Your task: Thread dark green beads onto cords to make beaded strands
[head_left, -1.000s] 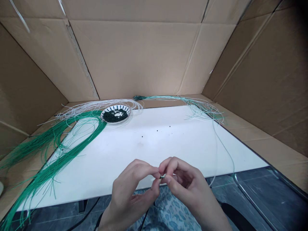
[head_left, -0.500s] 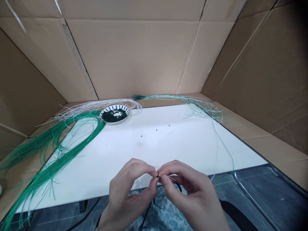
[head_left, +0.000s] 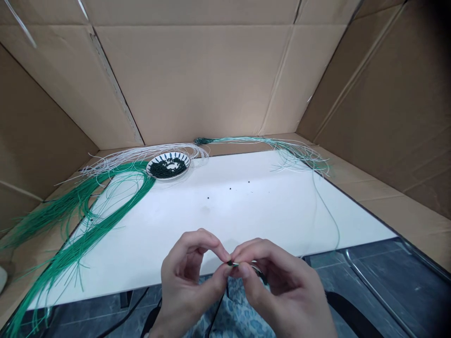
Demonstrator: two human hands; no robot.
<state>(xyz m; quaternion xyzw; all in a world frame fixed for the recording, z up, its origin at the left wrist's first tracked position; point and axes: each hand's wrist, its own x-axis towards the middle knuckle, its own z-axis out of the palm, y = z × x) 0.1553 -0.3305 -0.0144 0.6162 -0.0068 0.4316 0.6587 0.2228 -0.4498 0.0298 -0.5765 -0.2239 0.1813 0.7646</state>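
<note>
My left hand [head_left: 188,277] and my right hand [head_left: 278,286] meet fingertip to fingertip just in front of the white board's [head_left: 246,206] near edge. The left thumb and forefinger pinch a tiny dark bead [head_left: 229,263]. The right thumb and forefinger pinch the end of a thin pale-green cord [head_left: 326,202] right against the bead. That cord runs from my right hand up the board's right side to a bundle of similar cords [head_left: 296,152] at the back right.
A small patterned dish [head_left: 169,165] of dark beads sits at the back left. White cords [head_left: 134,155] and a thick sheaf of green cords [head_left: 81,225] lie along the left. Three loose beads [head_left: 230,189] dot the board. Cardboard walls enclose the area.
Both hands have dropped slightly toward me and stayed pinched together. The bead now shows between the fingertips at the cord's end.
</note>
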